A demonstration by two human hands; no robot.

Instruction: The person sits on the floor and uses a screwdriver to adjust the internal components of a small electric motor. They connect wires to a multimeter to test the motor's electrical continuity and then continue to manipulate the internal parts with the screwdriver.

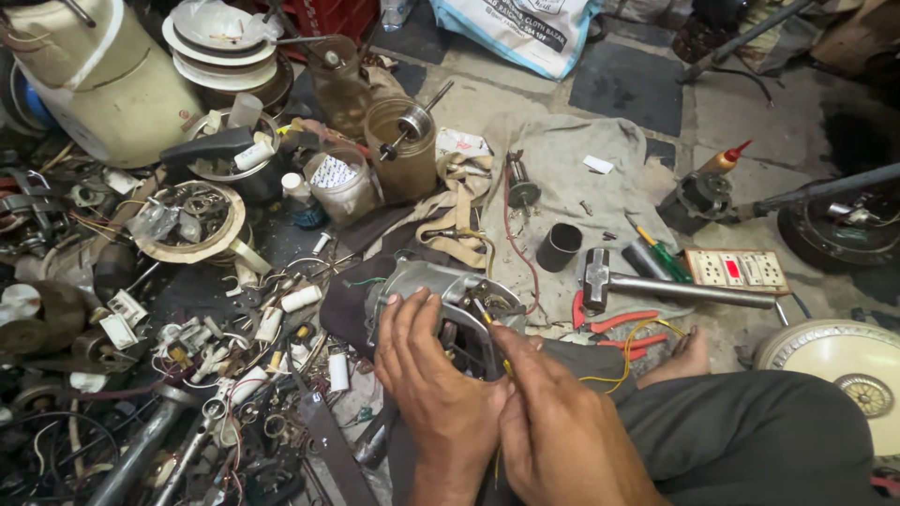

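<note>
Floor workspace seen from above, left to right. At far left, a heap of loose parts: white capacitors (302,298), wires, metal tubes, and a round tray (192,225) of small hardware; I cannot count these reliably. Behind them stand two amber jars (405,150), one with a rod in it.

Centre: my left hand (433,375) lies on the near left side of one grey motor housing (441,295), fingers half curled over its rim and touching the metal; it grips nothing else that I can see. My right hand (548,422) sits just beside it, at the housing's near right edge, fingers closed in a pinch on one yellow wire (626,345) that runs out to the right. The housing lies directly beyond both hands, against my fingertips, resting on dark cloth.

Right of centre, on a grey cloth (572,178): one black cylindrical sleeve (560,247), one hammer (656,286) lying flat, one pair of red-handled pliers (614,323) just beside the hammer head, one green-handled screwdriver (664,255). Further right: one switch and socket board (737,271), one oil bottle (724,159) with a red nozzle.

At far right, one cream round fan cover (834,361), partly cut off by the edge.
</note>
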